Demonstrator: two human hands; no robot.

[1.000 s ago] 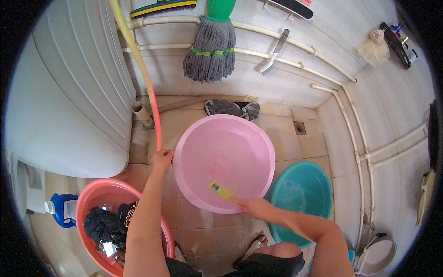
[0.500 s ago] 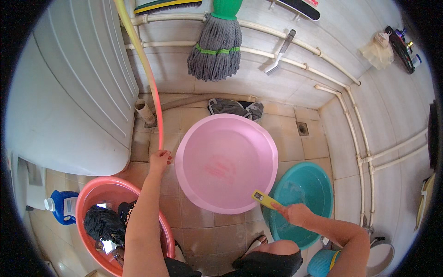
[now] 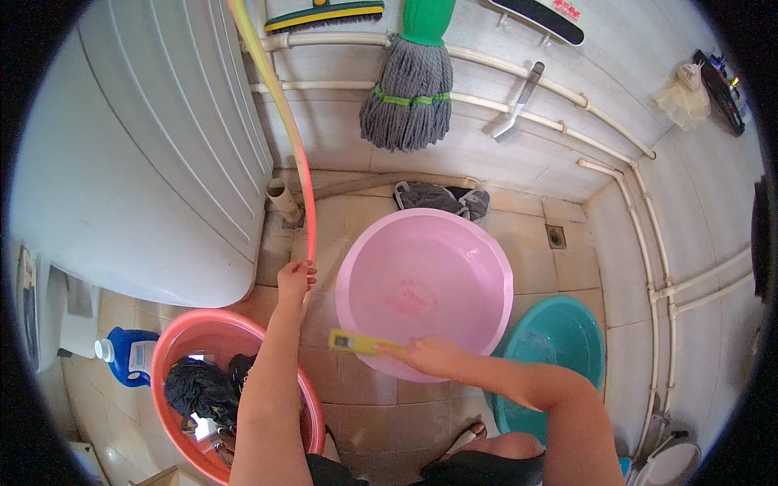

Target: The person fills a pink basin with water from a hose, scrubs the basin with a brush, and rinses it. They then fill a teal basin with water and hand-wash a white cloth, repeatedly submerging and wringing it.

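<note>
Fingers (image 3: 389, 350) of the right hand (image 3: 425, 358) are clasped round a yellow bar (image 3: 350, 342), now brought left to the pink basin (image 3: 462, 279), seemingly being worked; a hose (image 3: 306, 190) is gripped by the left hand (image 3: 296, 280).

Up at twelve o'clock hangs the grey mop (image 3: 409, 97), a bright green band round its strands, and a green-and-yellow brush head (image 3: 324, 16) sits at eleven! Over to one o'clock, a grey-handled scrub brush (image 3: 520, 99) hangs against the pale pipes (image 3: 583, 100). A cream mesh puff (image 3: 683, 101) dangles at two, a square floor drain (image 3: 555, 236) holds three, a white-capped blue bottle (image 3: 128, 356) takes eight, and a bulky white ribbed casing (image 3: 154, 162) fills ten!
</note>
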